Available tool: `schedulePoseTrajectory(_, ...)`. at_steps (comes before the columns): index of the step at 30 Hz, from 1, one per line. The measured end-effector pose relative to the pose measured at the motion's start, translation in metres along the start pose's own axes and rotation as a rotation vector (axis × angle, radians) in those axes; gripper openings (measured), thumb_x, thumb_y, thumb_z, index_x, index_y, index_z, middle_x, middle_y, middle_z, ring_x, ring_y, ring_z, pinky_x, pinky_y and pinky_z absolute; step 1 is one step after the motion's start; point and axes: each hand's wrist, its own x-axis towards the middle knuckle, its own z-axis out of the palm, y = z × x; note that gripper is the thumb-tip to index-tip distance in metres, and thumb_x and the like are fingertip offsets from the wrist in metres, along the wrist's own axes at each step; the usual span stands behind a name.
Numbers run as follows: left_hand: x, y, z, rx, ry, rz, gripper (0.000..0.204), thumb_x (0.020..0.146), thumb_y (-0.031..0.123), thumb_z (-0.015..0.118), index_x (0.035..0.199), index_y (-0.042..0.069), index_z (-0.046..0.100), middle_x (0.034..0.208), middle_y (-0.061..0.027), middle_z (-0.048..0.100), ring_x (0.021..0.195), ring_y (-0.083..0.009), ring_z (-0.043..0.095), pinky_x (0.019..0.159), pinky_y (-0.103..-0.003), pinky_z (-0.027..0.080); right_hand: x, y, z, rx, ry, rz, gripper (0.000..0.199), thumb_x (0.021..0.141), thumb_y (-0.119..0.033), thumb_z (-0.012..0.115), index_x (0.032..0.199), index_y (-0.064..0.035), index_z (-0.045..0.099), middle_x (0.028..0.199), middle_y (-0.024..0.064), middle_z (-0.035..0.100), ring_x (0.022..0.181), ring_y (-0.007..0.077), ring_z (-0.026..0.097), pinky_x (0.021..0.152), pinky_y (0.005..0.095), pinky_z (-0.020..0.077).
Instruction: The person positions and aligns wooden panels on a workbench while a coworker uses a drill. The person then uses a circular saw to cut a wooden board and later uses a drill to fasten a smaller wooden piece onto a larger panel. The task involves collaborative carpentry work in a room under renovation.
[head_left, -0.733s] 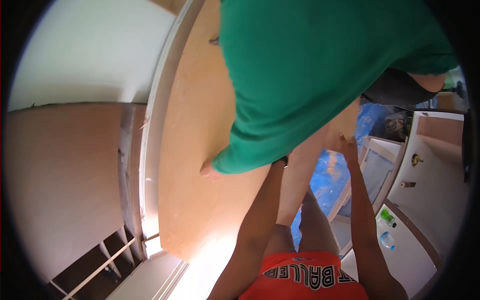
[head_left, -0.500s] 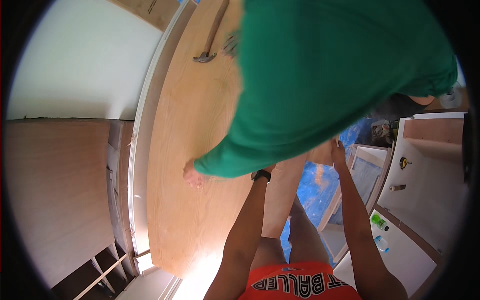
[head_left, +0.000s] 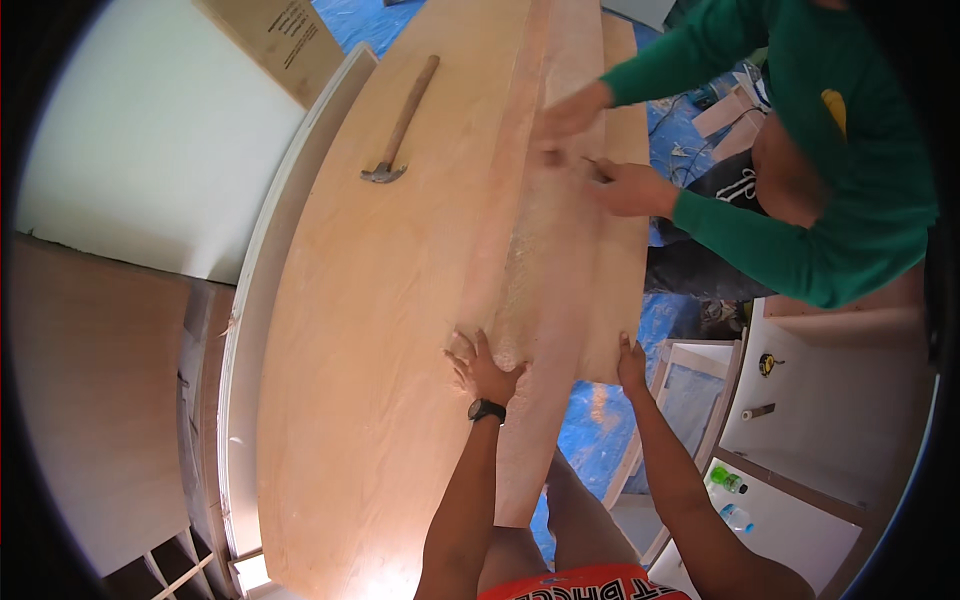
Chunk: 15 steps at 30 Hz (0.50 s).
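Observation:
My left hand (head_left: 485, 370), with a dark watch on its wrist, lies with fingers spread on a large pale plywood panel (head_left: 370, 300), beside a long wooden strip (head_left: 545, 330) on it. At the near right corner of a narrower wooden board (head_left: 615, 280), my right hand (head_left: 631, 362) grips the edge; some of its fingers are hidden. A claw hammer (head_left: 405, 115) with a wooden handle rests on the panel. Across from me, a person in green sleeves (head_left: 750, 230) works over the strip with both hands, one blurred, the other holding a small thin object I cannot make out.
A cardboard box (head_left: 285, 45) stands at the far left, by a white-edged frame (head_left: 255, 270). Blue sheeting (head_left: 595, 425) covers the floor. On the right are an open cabinet (head_left: 810, 400), a tape measure (head_left: 767, 364), a green bottle (head_left: 729, 480) and a clear bottle (head_left: 737, 517).
The person in green has drawn back to the right from across the panel, uncovering the strip and my left hand. Both their hands are now together over the strip. My view has shifted.

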Motion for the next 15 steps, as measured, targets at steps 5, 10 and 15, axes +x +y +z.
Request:
schedulePoseTrajectory(5, 0.001, -0.001, 0.005, -0.003, 0.046, 0.064, 0.114, 0.052, 0.047, 0.089, 0.142, -0.001, 0.038, 0.149, -0.0347, 0.019, 0.142, -0.0456, 0.013, 0.116, -0.055, 0.008, 0.001, 0.007, 0.002, 0.03, 0.011, 0.02, 0.064, 0.094, -0.056, 0.052, 0.116, 0.0044, 0.059, 0.104, 0.0157, 0.067, 0.098, 0.0243, 0.063, 0.088, 0.0351, 0.0467)
schedulePoseTrajectory(10, 0.005, -0.004, 0.008, 0.045, 0.018, 0.035, 0.114, 0.051, 0.044, 0.091, 0.145, 0.008, 0.037, 0.154, -0.0281, 0.013, 0.14, -0.0559, 0.002, 0.114, -0.057, 0.021, 0.006, 0.018, 0.004, 0.05, 0.016, 0.076, 0.062, 0.094, -0.055, 0.053, 0.116, 0.0035, 0.059, 0.104, 0.0142, 0.067, 0.096, 0.0219, 0.063, 0.087, 0.0347, 0.0471)
schedulePoseTrajectory(15, 0.005, -0.006, 0.009, 0.037, 0.06, 0.107, 0.113, 0.051, 0.046, 0.089, 0.14, -0.004, 0.039, 0.147, -0.0352, 0.022, 0.142, -0.0453, 0.013, 0.116, -0.056, 0.007, 0.003, 0.016, 0.005, 0.09, 0.022, 0.061, 0.06, 0.094, -0.052, 0.054, 0.116, 0.0032, 0.06, 0.103, 0.0132, 0.067, 0.096, 0.0208, 0.062, 0.086, 0.0347, 0.0472)
